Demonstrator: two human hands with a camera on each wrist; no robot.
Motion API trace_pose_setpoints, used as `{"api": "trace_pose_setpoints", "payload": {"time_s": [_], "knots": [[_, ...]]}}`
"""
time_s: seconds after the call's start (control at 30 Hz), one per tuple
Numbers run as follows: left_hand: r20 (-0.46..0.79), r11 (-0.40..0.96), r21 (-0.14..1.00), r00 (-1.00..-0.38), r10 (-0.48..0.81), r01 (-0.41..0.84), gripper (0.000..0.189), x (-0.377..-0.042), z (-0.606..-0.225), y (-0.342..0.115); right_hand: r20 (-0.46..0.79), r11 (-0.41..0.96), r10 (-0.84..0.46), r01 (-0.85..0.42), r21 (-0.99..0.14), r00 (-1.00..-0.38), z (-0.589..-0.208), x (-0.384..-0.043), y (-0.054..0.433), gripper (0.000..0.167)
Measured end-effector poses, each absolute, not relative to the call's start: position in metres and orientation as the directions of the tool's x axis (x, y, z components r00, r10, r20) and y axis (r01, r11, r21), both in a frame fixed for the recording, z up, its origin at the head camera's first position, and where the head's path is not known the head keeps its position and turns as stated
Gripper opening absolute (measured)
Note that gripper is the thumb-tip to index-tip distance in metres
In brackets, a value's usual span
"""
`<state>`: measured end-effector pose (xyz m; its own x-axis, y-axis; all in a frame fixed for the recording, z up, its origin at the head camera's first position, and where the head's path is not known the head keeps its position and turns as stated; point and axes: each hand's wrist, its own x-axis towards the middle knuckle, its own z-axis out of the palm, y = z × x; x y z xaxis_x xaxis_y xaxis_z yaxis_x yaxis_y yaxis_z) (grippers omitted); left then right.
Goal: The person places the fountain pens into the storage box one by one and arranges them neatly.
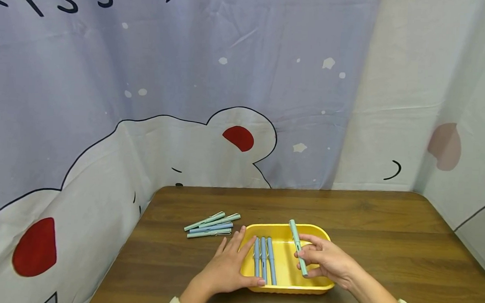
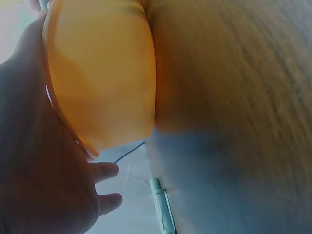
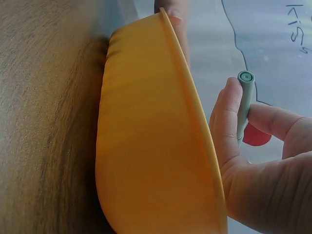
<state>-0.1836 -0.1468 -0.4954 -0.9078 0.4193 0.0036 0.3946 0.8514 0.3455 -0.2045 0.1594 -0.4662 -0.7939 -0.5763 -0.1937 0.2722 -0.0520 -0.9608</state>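
Over the right half of a yellow plastic tray, my right hand pinches a pale green pen between thumb and fingers. The pen is tilted, its top end pointing away from me. In the right wrist view the round end of that pen shows above the tray's rim. Three blue pens lie side by side in the tray's left part, clips on them. My left hand rests on the tray's left rim with fingers spread, its thumb along the front rim.
Left of the tray, a small loose pile of green and blue pens lies on the brown wooden table. A printed cloth hangs behind the table's back edge and along both sides.
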Motion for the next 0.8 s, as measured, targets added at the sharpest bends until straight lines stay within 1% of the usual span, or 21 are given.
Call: {"api": "trace_pose_setpoints", "payload": {"time_s": [0.37,0.8], "knots": [[0.017,0.851,0.333,-0.904,0.426,0.407,0.108,-0.184,-0.496,-0.146,-0.226,-0.033,-0.600,0.306,-0.951,-0.768,-0.473,-0.208,0.150,0.074],[0.007,0.862,0.309,-0.907,0.420,0.402,0.108,-0.185,-0.497,-0.146,-0.250,0.004,-0.604,0.310,-0.951,-0.757,-0.483,-0.212,0.139,0.070]]}}
